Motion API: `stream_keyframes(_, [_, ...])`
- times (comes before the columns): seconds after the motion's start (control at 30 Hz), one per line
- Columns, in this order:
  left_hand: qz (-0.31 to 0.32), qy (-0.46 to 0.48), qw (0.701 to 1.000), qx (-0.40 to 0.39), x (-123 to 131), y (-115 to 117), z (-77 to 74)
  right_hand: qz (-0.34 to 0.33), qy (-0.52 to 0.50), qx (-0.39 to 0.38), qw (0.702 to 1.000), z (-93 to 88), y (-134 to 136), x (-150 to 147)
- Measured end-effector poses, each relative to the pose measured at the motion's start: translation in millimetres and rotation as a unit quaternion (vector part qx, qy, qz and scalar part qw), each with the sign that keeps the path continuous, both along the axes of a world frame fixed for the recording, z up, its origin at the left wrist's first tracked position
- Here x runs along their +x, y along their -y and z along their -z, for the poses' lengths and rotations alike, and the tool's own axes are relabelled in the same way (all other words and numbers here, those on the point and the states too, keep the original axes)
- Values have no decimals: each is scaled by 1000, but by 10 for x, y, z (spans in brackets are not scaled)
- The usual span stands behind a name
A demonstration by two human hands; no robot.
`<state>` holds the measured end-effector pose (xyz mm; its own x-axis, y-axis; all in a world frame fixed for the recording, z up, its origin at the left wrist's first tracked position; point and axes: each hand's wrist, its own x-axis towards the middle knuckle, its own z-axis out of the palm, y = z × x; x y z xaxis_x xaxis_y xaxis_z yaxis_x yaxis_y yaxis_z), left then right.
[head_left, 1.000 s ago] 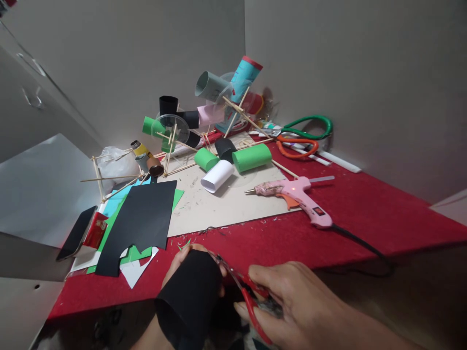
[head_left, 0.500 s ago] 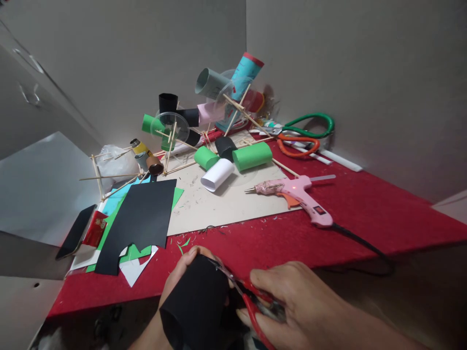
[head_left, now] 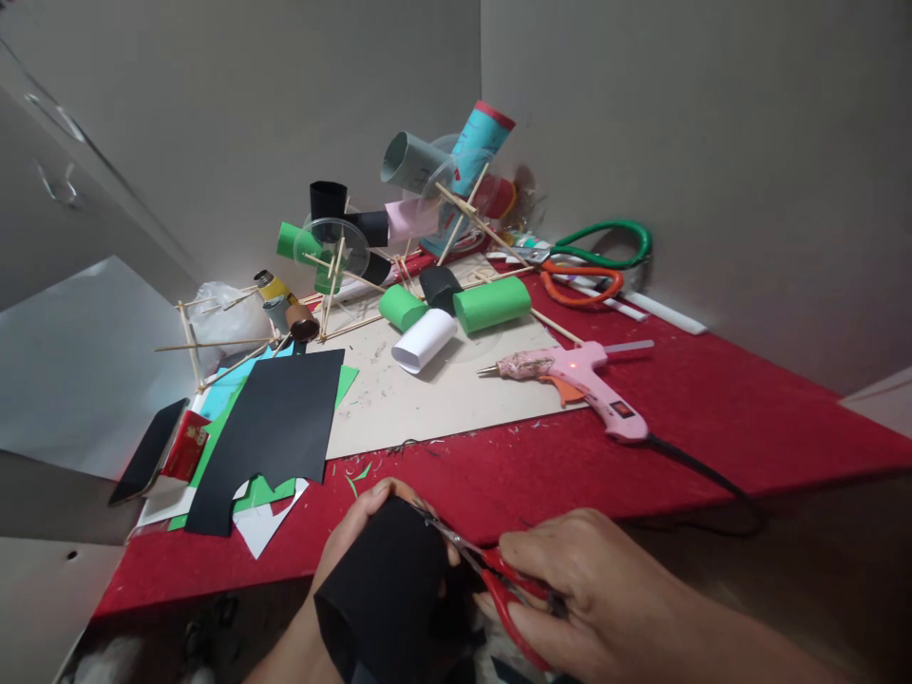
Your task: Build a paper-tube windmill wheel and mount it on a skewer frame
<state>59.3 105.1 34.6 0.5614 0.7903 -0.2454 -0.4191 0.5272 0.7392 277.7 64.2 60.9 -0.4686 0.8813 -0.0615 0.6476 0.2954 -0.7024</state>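
My left hand [head_left: 356, 532] is wrapped round a rolled black paper tube [head_left: 389, 594] at the bottom of the view, just off the table's front edge. My right hand [head_left: 591, 594] grips red-handled scissors [head_left: 499, 579], fingers through the loops. The scissor blades reach left to the tube's upper edge and touch it. Both hands are closed.
On the red table [head_left: 712, 399] lie a pink glue gun [head_left: 577, 375] with its cord, a beige board [head_left: 427, 399], green, white and black paper rolls [head_left: 456, 309], stick-and-tube models [head_left: 434, 190], a black paper sheet [head_left: 275, 423], two big scissors [head_left: 591, 261] and a phone [head_left: 146, 456].
The right hand squeezed the scissor handles and the blades closed further on the tube's edge. The tube shifted slightly right and down.
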Motion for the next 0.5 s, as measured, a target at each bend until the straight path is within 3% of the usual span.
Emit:
stream_keyframes(0.27, [-14,-84,996,11,42,56,-137,-11,40,-11,999,-143,-17,66])
stream_keyframes(0.5, [-13,-104,994,21,61,48,-153,-13,21,-12,1000,-28,-28,97])
